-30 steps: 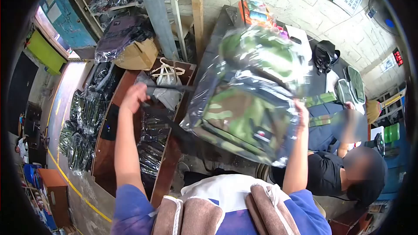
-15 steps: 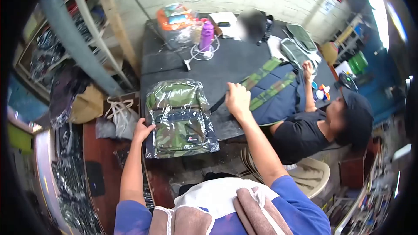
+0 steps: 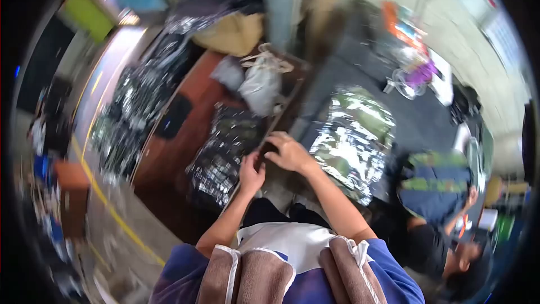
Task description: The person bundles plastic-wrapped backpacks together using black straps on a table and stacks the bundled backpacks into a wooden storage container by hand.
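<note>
My left hand (image 3: 252, 173) is just beside the edge of the reddish-brown wooden bin (image 3: 194, 90), its fingers curled; what they hold, if anything, is too small to tell. Close to its right is my right hand (image 3: 286, 152), fingers bent, near the same edge, its grip blurred. Inside the bin lie dark plastic-wrapped packs (image 3: 216, 157) and a white plastic bag (image 3: 261, 85). The plastic-wrapped camouflage backpack (image 3: 354, 141) lies on the dark table (image 3: 332, 70), to the right of my hands and touched by neither.
A person in black (image 3: 433, 247) is at the right beside a navy backpack with camouflage straps (image 3: 433, 186). An orange bag (image 3: 399, 31) and a purple bottle (image 3: 422, 72) stand on the table's far side. Wrapped bundles (image 3: 140, 107) lie left of the bin.
The view has swung left towards the bin. My hands have left the wrapped backpack's side and the table and come close together at the bin's edge. The backpack rests on the table.
</note>
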Available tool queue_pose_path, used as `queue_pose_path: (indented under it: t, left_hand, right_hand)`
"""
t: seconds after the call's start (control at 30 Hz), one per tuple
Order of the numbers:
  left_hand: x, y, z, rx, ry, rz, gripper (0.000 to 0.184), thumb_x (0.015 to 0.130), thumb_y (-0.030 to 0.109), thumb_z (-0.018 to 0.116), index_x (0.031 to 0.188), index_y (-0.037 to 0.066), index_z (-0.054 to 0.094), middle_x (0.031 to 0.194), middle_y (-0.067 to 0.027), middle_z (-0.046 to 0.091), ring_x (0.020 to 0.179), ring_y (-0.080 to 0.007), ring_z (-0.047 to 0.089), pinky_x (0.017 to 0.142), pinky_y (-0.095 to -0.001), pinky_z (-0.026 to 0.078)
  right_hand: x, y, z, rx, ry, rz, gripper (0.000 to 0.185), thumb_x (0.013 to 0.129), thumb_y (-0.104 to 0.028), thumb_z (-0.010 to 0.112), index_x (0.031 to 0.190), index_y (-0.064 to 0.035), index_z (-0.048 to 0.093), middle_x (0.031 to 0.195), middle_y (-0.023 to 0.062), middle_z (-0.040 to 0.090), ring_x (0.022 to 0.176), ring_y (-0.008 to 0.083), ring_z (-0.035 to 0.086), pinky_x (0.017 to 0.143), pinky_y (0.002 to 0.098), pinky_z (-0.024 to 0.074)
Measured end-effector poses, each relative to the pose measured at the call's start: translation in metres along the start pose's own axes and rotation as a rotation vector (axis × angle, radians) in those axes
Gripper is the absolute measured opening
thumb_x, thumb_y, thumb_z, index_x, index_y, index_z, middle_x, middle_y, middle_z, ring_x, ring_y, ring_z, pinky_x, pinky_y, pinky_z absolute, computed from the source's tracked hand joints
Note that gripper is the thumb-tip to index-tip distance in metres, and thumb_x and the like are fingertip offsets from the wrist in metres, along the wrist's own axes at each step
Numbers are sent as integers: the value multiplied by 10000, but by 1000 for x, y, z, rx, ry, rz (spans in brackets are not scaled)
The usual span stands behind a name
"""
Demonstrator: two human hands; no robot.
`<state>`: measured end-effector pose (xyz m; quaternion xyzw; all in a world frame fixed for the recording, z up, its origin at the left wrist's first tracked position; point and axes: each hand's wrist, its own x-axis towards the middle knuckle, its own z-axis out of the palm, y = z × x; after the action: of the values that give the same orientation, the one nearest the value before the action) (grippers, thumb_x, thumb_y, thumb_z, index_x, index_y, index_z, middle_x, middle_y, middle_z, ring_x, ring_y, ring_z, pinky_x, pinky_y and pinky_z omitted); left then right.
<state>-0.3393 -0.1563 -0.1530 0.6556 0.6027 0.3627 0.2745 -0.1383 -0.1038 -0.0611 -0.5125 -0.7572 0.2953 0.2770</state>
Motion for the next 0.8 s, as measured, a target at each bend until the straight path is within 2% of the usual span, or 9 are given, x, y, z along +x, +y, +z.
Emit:
queue_pose_path:
  t: [0.17, 0.43, 0.53, 0.57, 0.63, 0.67, 0.7, 0.77, 0.8]
  left_hand:
    - [-110, -146, -66, -125, -64, -558, 389, 869, 65, 729, 1247, 61, 634, 959, -138, 691, 878, -280, 699, 806, -395, 562]
    - [-104, -294, -82, 26, -64, -929, 342, 899, 171, 717, 1214, 46, 667, 1010, -156, 752, 962, -256, 731, 872, -379, 555]
    - [-90, -431, -20, 353, -140, -628, 317, 897, 233, 694, 1121, 9, 693, 942, -186, 733, 889, -283, 735, 793, -429, 569]
    - [-62, -440, -12, -25, -70, -957, 293, 897, 250, 676, 1041, -5, 687, 858, -170, 708, 770, -278, 700, 697, -455, 538]
    - [-14, -463, 14, -220, 36, -1091, 226, 929, 223, 646, 1005, 11, 665, 736, -79, 643, 586, -225, 546, 534, -412, 418]
    - [-3, -500, 30, -285, -79, -1145, 230, 949, 204, 649, 1090, 23, 674, 764, -86, 669, 621, -198, 629, 540, -376, 480]
    - [8, -521, 52, -581, 96, -1309, 132, 977, 179, 600, 1020, 67, 657, 733, -40, 622, 563, -157, 585, 468, -334, 424]
    - [46, -539, 86, -801, 260, -1325, 150, 975, 186, 700, 993, 136, 560, 748, 0, 597, 524, -131, 556, 404, -294, 374]
    - [45, -566, 98, -924, 152, -1298, 218, 954, 200, 759, 1014, 153, 554, 769, -3, 605, 534, -135, 564, 403, -281, 385]
  right_hand:
    - [47, 50, 38, -622, 82, 113, 557, 747, -349, 831, 1207, -69, 688, 1318, 131, 636, 1298, 340, 529, 1145, 565, 338]
    - [78, 52, 75, -803, 95, 265, 426, 827, -451, 781, 1072, -102, 769, 1191, 65, 690, 1269, 283, 538, 1167, 596, 258]
    - [91, 55, 86, -868, 52, 347, 380, 830, -467, 783, 1011, -132, 777, 1151, 33, 691, 1268, 272, 539, 1176, 577, 243]
    - [92, 57, 88, -890, 33, 360, 364, 822, -461, 792, 1001, -144, 776, 1140, 24, 690, 1264, 268, 541, 1176, 571, 241]
    - [100, 58, 91, -902, -17, 384, 327, 794, -434, 823, 977, -170, 765, 1102, 7, 689, 1242, 265, 551, 1175, 545, 221]
    - [102, 61, 92, -904, -28, 369, 318, 793, -420, 824, 981, -171, 760, 1093, 4, 689, 1234, 265, 557, 1173, 541, 219]
    - [104, 64, 93, -903, -39, 353, 310, 793, -406, 826, 984, -172, 755, 1084, 1, 689, 1225, 264, 563, 1170, 536, 217]
    - [109, 66, 94, -878, -91, 395, 286, 789, -355, 811, 1007, -179, 756, 1095, -12, 704, 1239, 276, 564, 1175, 518, 203]
    - [110, 68, 95, -884, -113, 410, 289, 787, -353, 806, 1013, -180, 759, 1106, -12, 709, 1251, 279, 560, 1180, 517, 195]
